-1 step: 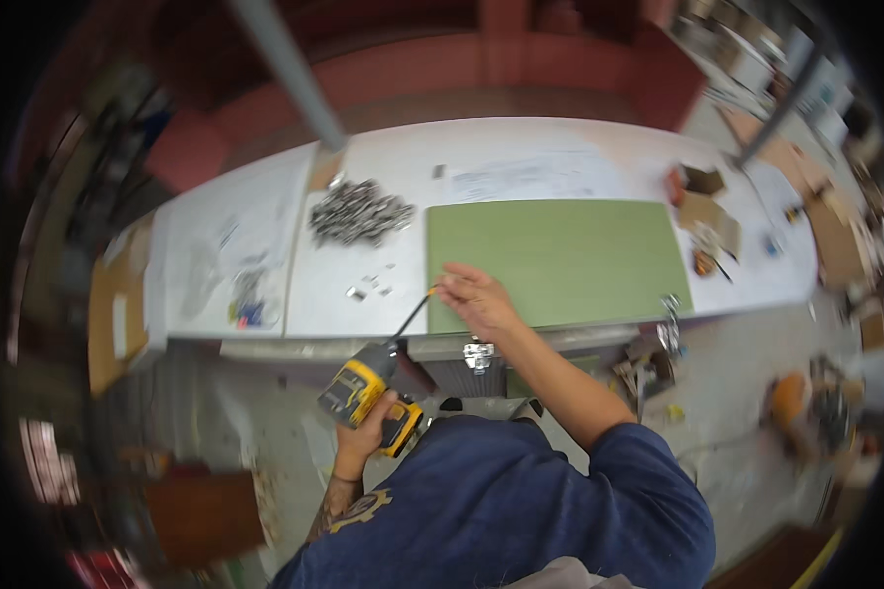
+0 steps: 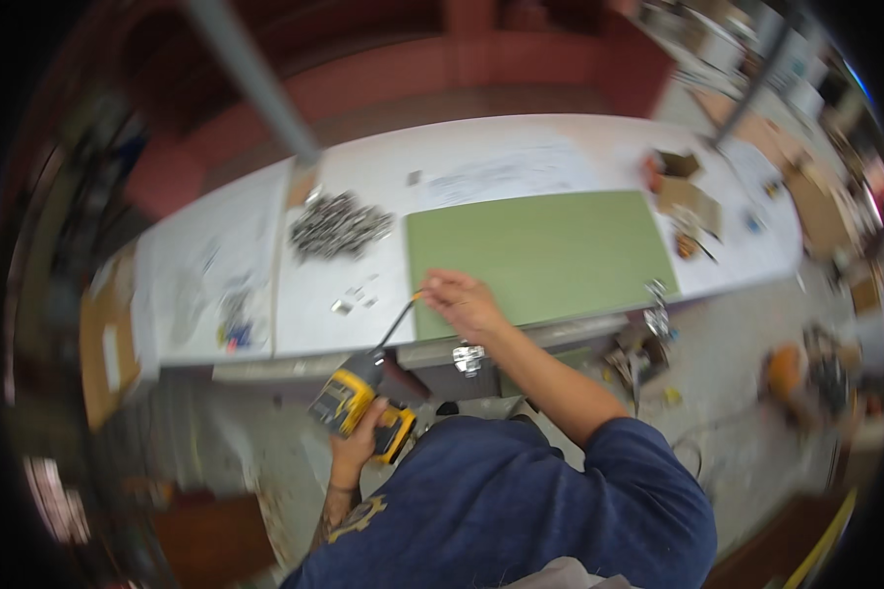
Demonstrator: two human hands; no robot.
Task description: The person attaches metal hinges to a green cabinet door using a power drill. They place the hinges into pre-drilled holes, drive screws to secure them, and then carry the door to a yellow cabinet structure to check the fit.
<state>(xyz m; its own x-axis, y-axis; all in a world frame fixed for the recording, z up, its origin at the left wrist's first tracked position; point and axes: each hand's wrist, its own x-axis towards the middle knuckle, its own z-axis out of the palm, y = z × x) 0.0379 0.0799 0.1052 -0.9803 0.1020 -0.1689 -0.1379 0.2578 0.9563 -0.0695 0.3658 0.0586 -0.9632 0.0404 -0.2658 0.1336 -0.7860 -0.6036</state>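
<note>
Left hand (image 2: pixel 357 437) clamped on drill (image 2: pixel 349 396); right hand (image 2: pixel 462 306) pinching bit (image 2: pixel 397 325) tip. 2 metal fittings (image 2: pixel 469 359) seemingly placed at green panel (image 2: pixel 560 250) near edge; pile (image 2: pixel 340 228) left of panel, loose.

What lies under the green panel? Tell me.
White tabletop shows left, right and beyond the green panel. What lies directly beneath is covered and cannot be seen; the right hand also hides part of the panel's top.

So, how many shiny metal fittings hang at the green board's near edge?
2 visible: the left fitting just below the right hand, the right fitting near the green board's near right corner. The forearm might hide others.
</note>
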